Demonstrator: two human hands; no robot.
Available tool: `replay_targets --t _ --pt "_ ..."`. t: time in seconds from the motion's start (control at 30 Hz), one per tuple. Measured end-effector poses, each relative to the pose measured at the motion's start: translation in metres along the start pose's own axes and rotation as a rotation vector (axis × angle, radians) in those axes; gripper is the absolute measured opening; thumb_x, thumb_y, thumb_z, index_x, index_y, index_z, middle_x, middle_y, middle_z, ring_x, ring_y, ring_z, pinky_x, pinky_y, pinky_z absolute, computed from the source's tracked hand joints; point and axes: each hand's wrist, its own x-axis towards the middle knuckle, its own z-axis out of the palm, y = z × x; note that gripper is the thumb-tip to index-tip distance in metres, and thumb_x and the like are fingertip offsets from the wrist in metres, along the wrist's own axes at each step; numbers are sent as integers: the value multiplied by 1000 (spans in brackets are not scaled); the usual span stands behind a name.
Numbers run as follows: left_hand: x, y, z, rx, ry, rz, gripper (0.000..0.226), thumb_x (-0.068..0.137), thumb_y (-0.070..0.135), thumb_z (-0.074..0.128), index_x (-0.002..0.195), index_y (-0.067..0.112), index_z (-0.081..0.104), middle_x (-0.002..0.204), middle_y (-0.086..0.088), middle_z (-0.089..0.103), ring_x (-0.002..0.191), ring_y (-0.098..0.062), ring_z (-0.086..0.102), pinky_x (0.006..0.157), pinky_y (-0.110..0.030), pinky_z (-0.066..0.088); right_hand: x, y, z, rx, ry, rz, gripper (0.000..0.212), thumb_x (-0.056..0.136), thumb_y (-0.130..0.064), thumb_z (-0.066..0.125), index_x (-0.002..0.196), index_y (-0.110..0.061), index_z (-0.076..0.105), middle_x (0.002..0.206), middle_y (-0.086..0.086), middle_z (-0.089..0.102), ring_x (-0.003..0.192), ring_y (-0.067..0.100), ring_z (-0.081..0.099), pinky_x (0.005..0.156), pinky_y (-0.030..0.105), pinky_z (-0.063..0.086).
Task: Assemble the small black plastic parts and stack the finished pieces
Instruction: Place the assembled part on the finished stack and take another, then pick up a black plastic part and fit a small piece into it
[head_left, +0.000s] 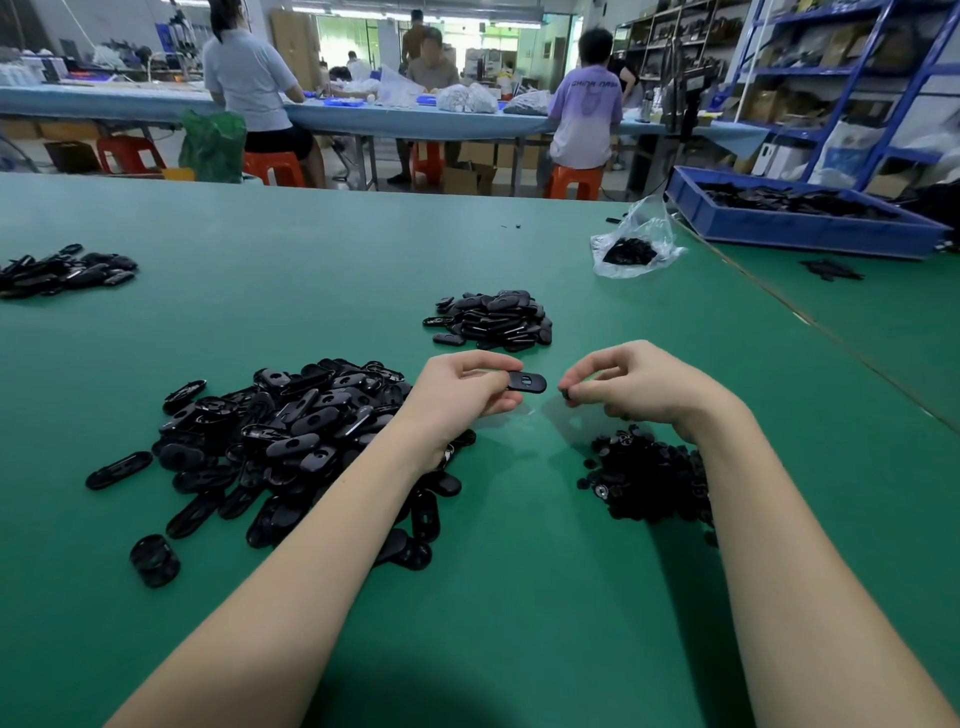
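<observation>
My left hand (460, 392) pinches a black oval plastic piece (527, 382) above the green table (311, 249). A short gap to the right, my right hand (631, 384) holds a small round black part (566, 394) between thumb and fingertips. Under my left forearm lies a big heap of loose oval pieces (280, 436). Below my right wrist is a heap of small round black parts (649, 480). Beyond my hands sits a tidier pile of oval pieces (491, 319).
A clear plastic bag (636, 247) with black parts lies at the back right, beside a blue bin (800, 228) of black parts. Another pile of ovals (62, 270) sits far left. Several people work at a blue table (441, 122) behind.
</observation>
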Motion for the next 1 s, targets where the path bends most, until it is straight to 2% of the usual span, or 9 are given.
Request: replay_targets --t 0.1,0.2,0.43,0.53,0.63,0.8,0.9,1.0 --pt "0 -1 0 0 -13 8 20 93 -1 61 97 11 76 95 -11 77 77 -18 72 79 -19 59 -1 -5 1 61 27 4 6 88 -20 77 94 -21 79 78 -10 77 59 11 40 56 27 32" --pt "0 -1 -1 0 -25 24 22 93 -3 61 100 12 74 88 -7 78 78 -17 73 82 -21 59 -1 -8 6 81 66 11 4 85 -19 79 88 -21 78 77 -6 70 61 12 41 52 26 29" --pt "0 -2 0 -23 -30 39 17 91 -3 65 101 7 74 87 -6 78 81 -19 75 87 -24 59 4 -13 15 108 120 1 9 85 -16 78 80 -23 79 77 -1 66 53 10 39 39 11 28" --pt "0 -2 1 -22 -43 39 16 91 -2 65 99 10 74 86 -4 78 82 -20 75 87 -23 59 6 -12 17 104 141 -15 4 83 -19 81 83 -22 79 71 -6 66 48 7 38 39 11 28" --pt "-1 -2 2 -23 -45 38 16 91 -2 66 101 8 73 91 -10 78 84 -21 75 88 -24 59 9 -12 19 91 169 -32 6 81 -21 84 81 -21 78 68 -8 69 40 -2 45 37 7 27" --pt "-2 -2 2 -7 -58 35 13 91 0 67 99 8 74 93 -10 78 83 -19 75 86 -23 59 10 -11 21 77 150 -46 7 82 -21 84 77 -22 78 57 -15 68 39 -6 47 37 5 28" --pt "-1 -3 2 30 -59 37 11 91 2 68 99 9 74 90 -8 79 81 -17 75 85 -23 59 10 -11 22 64 152 -38 8 80 -25 85 77 -24 78 64 -13 70 44 -4 49 44 12 31" --pt "0 -2 2 77 -51 42 12 91 3 67 99 9 73 87 -9 78 80 -17 74 87 -26 59 11 -11 22 17 187 -3 17 74 -36 89 84 -28 77 72 -8 63 57 3 46 51 21 30"
